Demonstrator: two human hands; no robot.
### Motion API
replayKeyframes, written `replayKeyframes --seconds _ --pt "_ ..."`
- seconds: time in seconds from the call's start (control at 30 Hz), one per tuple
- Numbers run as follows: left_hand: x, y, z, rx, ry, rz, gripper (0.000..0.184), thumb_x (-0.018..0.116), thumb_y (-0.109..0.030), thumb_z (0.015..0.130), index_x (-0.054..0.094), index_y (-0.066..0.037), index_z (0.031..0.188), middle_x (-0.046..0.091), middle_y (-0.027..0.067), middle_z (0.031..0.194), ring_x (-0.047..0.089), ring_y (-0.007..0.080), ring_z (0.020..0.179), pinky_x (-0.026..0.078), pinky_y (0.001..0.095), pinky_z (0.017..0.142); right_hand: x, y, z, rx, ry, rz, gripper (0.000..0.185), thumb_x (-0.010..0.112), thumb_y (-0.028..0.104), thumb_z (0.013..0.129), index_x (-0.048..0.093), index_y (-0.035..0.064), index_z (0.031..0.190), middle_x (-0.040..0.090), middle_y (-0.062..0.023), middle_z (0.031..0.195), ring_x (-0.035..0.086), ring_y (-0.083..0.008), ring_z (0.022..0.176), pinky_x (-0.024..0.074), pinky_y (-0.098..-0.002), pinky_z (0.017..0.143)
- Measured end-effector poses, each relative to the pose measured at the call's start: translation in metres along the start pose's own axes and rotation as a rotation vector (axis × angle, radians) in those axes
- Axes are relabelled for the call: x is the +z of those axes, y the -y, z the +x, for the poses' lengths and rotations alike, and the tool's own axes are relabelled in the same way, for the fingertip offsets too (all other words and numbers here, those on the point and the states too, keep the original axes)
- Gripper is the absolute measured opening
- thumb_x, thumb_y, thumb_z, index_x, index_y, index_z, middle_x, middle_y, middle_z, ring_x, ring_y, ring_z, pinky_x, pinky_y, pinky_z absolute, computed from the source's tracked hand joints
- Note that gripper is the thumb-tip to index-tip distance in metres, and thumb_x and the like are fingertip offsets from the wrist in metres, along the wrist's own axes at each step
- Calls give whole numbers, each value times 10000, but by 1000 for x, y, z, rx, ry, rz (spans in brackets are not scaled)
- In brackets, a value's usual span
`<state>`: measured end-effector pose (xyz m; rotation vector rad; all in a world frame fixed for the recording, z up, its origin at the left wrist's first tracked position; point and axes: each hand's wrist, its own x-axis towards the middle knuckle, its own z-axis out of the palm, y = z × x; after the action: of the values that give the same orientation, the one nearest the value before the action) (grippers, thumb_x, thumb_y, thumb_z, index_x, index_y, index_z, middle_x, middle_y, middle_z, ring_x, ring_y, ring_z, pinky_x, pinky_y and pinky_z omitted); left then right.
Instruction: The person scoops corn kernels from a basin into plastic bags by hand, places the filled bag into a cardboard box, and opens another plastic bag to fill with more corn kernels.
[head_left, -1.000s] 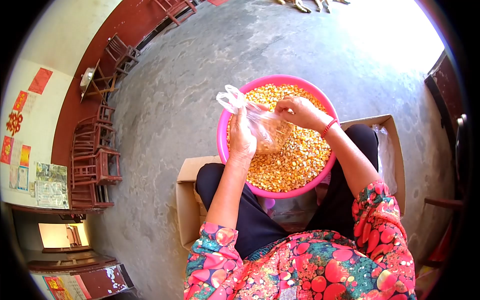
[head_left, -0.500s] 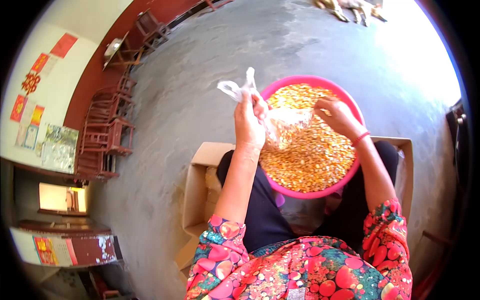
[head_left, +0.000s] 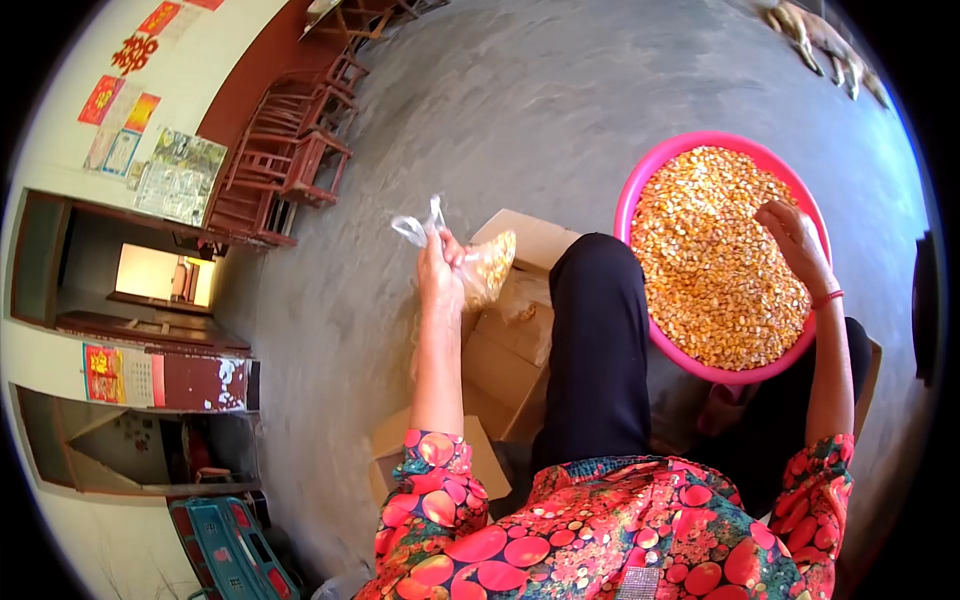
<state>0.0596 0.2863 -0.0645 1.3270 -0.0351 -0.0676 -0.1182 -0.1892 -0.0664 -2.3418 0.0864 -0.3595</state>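
My left hand (head_left: 440,268) is closed on the gathered neck of a clear plastic bag (head_left: 486,268), whose handles stick up above the fist. Yellow corn kernels fill the bag's lower part. It hangs over the open cardboard box (head_left: 510,355) beside my left knee. Across my lap, a pink basin (head_left: 655,160) is heaped with loose corn kernels (head_left: 715,270). Above the right part of the corn is my right hand (head_left: 797,243), fingers loosely bent and apart with nothing visible in them. A red band circles that wrist.
A dog (head_left: 825,42) lies on the grey concrete floor (head_left: 510,110) at the far right. Wooden chairs (head_left: 290,160) line the left wall. A teal case-like object (head_left: 235,550) stands at the lower left. My knees flank the space under the basin.
My left hand has carried the bag of corn left, out of the basin to above the box. My right hand has come away from the bag and stays over the basin. The view has shifted left.
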Motion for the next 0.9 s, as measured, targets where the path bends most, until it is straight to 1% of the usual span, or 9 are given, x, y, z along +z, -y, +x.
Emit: replayKeyframes --seconds 0.13,0.27,0.33,0.37,0.47,0.7,0.77,0.83,0.9 --pt "-77 55 -27 -199 -209 18 268 406 -345 985 502 -105 913 345 -49 608 352 101 560 430 346 744 2 -6 -1 93 37 63 225 518 187 910 581 -29 908 600 -104 796 564 -185 762 448 -313 696" --pt "-124 102 -55 -280 -251 9 256 398 -330 989 504 -112 907 348 -50 604 354 103 559 430 345 744 7 -12 -2 130 35 134 200 513 170 912 580 -19 924 603 -71 803 556 -146 763 452 -288 690" --pt "-136 125 -64 -342 -276 55 263 390 -315 991 504 -98 896 357 -44 602 355 106 555 417 308 675 8 -17 -2 115 46 114 197 507 168 916 578 -16 929 604 -68 809 555 -143 759 453 -283 689" --pt "-141 133 -68 -343 -280 55 263 390 -315 991 504 -98 896 357 -44 602 355 106 555 417 308 675 8 -20 -3 103 52 92 195 501 166 920 577 -13 934 604 -65 815 553 -139 755 453 -279 689" --pt "-146 153 -77 -377 -326 85 292 382 -311 986 508 -76 869 340 -46 588 326 88 525 351 255 547 9 -26 -4 121 38 107 195 491 166 927 572 -12 924 594 -59 804 544 -135 742 454 -278 686" --pt "-154 168 -85 -432 -238 227 240 429 -253 938 518 -63 822 381 -33 579 353 91 504 349 263 507 9 -22 -5 148 27 179 219 488 193 930 567 -10 908 583 -38 788 534 -116 737 451 -266 681" --pt "-152 176 -82 -519 -237 408 211 466 -222 894 511 -35 804 377 -16 554 359 100 477 317 254 467 8 -21 -5 157 49 133 222 488 197 930 570 -7 901 583 -36 782 535 -118 731 451 -265 677" --pt "-155 192 -79 -519 -178 494 263 459 -259 909 527 -46 771 403 -15 543 378 93 464 317 255 449 7 -21 -6 166 41 134 225 486 198 932 571 -7 897 581 -35 775 535 -118 727 451 -266 674" --pt "-159 210 -75 -541 52 719 294 450 -288 923 537 -57 764 411 -23 538 385 92 463 321 253 446 6 -23 -6 177 30 130 228 484 199 933 571 -8 893 579 -34 769 535 -119 723 450 -266 672"
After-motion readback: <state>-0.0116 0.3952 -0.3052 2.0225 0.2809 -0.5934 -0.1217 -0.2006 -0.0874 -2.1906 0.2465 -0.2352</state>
